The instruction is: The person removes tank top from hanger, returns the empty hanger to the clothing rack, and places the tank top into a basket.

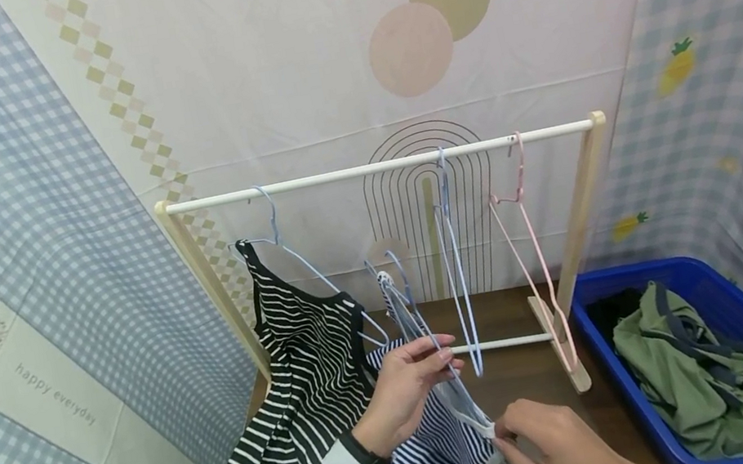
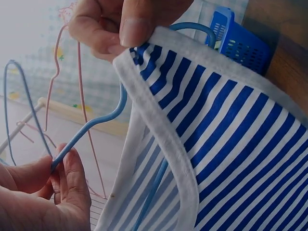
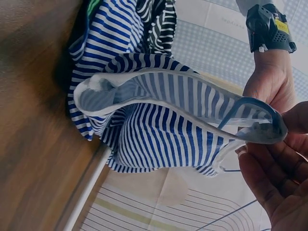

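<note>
While the left hand [image 1: 402, 392], lower centre, pinches the blue hanger [image 2: 98, 120], the right hand [image 1: 556, 441], pinching the blue-striped top [image 2: 231, 149], should stretch gently.

Under the rail [image 1: 347, 175], the widest gap lies between the black top [image 1: 312, 359] and the blue hanger [image 1: 464, 282]; the held hanger [image 2: 91, 124] intrudes low and in front of it. A narrower gap parts the blue hanger from the pink hanger [image 1: 542, 258], close to the right post [image 1: 586, 211]. The shirt [image 1: 430, 458] blocks passage between the left hand [image 1: 409, 383] and the right hand [image 1: 553, 440]. The basket [image 1: 639, 268] limits rightward room. Above the rail, room opens up to the back curtain [image 1: 282, 65].
</note>
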Motion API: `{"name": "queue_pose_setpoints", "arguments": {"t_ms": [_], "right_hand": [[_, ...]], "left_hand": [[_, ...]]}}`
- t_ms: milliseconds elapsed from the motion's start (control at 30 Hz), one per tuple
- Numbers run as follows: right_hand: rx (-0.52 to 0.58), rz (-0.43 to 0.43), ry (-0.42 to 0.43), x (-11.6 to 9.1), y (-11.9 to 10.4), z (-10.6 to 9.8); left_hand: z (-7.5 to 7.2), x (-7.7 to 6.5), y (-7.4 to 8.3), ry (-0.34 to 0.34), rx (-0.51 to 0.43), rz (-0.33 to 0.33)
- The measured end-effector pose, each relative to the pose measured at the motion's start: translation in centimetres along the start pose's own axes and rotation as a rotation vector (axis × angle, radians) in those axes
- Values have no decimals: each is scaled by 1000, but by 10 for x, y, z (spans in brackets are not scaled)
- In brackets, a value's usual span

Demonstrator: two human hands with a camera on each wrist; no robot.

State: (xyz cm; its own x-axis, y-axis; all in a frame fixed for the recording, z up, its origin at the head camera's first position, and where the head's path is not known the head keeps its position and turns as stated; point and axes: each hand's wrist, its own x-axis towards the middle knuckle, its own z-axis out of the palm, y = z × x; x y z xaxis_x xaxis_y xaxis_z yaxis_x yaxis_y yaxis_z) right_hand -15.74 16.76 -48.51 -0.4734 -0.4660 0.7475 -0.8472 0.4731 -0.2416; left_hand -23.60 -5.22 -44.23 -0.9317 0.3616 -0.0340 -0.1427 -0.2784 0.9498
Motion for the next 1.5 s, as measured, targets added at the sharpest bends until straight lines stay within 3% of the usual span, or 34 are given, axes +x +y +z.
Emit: {"name": "queue_pose_setpoints", "arguments": {"t_ms": [233, 600, 900, 1200, 1500], "right_hand": [[34, 31, -51, -12, -2, -3], [41, -80, -86, -24, 10, -3], [101, 5, -162, -26, 12, -3], [-2, 154, -187, -29, 18, 6], [-152, 142, -84, -30, 35, 26]], "left_hand": [[1, 4, 1, 2, 15, 19], [1, 3, 5, 23, 9, 33], [0, -1, 10, 25, 50, 51], [-1, -7, 12, -4, 12, 34], [3, -24, 13, -68, 7, 23]]}}
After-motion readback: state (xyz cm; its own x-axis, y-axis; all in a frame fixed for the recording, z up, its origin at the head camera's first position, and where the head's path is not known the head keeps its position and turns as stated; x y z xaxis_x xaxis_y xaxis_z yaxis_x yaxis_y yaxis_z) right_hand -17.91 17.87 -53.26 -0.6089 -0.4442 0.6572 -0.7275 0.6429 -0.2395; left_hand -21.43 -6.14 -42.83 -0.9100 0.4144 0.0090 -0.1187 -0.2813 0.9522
